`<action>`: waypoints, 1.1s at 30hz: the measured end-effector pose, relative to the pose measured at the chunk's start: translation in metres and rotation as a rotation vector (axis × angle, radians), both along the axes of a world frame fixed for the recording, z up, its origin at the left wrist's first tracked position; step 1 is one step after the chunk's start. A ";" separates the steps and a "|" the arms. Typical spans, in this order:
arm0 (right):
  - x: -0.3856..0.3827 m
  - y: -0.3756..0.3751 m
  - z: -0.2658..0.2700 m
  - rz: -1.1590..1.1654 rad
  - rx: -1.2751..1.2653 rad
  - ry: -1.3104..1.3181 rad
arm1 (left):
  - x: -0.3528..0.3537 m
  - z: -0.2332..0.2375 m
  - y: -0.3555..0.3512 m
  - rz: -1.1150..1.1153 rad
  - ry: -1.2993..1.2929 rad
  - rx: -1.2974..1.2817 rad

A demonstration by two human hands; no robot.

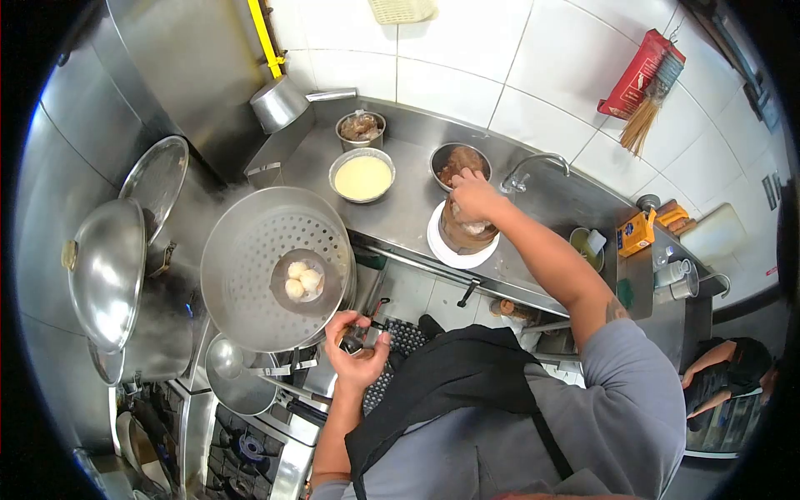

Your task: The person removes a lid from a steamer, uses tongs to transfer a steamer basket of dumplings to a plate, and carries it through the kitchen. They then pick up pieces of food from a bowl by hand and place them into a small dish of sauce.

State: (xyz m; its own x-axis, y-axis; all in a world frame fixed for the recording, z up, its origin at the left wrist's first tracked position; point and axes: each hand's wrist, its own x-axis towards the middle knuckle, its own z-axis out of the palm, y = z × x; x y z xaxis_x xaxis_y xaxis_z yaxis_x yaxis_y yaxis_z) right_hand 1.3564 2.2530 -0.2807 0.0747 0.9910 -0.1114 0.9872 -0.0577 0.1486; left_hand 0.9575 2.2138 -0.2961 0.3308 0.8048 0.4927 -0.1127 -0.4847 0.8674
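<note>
My right hand (477,200) reaches over the counter, its bent fingertips in the brown minced food (461,160) at the near edge of a steel bowl (437,171). Below that hand, a brown, plastic-wrapped lump (461,233) sits on a white plate (450,257), partly covered by the wrist. My left hand (358,354) is low beside the steamer, palm up, with thumb and fingers apart in a C shape. To its left, three pale round balls (304,282) lie on a small round plate (283,304) inside the large perforated steamer pan (242,287).
On the counter stand a bowl of pale yellow mixture (362,176) and a tin with wrapped brown contents (360,127). A tap (533,167) rises behind the plate. Large lidded pots (112,275) steam at left, above a lit burner (248,446). Another person (727,375) is at far right.
</note>
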 end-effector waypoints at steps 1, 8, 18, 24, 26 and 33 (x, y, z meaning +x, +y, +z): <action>-0.002 -0.003 0.005 -0.004 0.012 0.035 | -0.001 -0.001 -0.001 -0.020 0.004 -0.032; -0.128 -0.057 0.038 0.377 0.180 0.916 | 0.024 0.014 -0.001 0.018 0.054 0.000; -0.200 -0.052 0.047 0.189 0.624 1.763 | 0.008 0.079 0.019 0.156 0.154 0.315; -0.225 0.001 0.087 0.242 0.850 2.020 | -0.103 0.029 0.003 0.430 0.008 -0.127; -0.244 0.019 0.075 0.214 0.884 1.974 | -0.129 0.017 -0.005 0.515 -0.034 -0.195; -0.279 0.037 0.053 0.065 0.763 1.795 | -0.177 -0.004 -0.033 0.713 -0.046 -0.257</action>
State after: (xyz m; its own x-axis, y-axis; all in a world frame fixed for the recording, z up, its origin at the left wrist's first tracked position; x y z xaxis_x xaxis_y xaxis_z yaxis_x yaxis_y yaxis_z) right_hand 1.0777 2.2904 -0.2272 0.3485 0.8568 0.3801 -0.0567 0.4240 -0.9039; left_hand 0.7802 2.1809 -0.3002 -0.3286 0.9074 0.2619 0.1139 -0.2372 0.9647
